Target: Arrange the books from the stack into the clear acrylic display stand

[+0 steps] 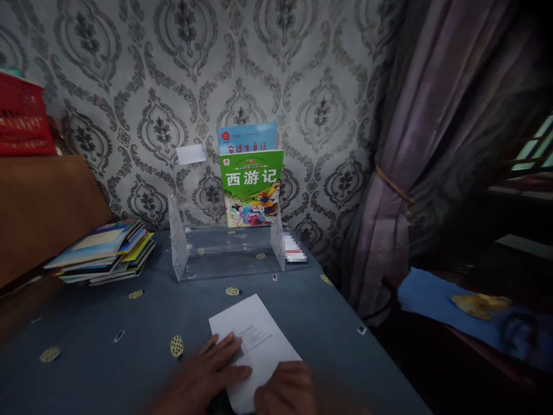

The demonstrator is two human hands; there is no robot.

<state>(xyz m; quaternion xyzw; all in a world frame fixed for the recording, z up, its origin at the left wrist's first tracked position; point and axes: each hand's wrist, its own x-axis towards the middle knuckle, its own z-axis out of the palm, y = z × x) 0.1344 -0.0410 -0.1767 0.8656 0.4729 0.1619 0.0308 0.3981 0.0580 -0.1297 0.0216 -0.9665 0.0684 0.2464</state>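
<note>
Cut off below, the right hand [285,389] curled at the near end of the white paper [263,358], fingers bunched, on what I could not tell, while the left hand [218,364] lay flat, fingers slightly apart, beside print too small to read, on the bench [108,311] before a clear rack [178,245].

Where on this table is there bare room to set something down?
Bare blue cloth lies between the book stack and left hand, and right of the white paper, towards its far end. Crowded: the paper, with that hand and the right hand over it.
</note>
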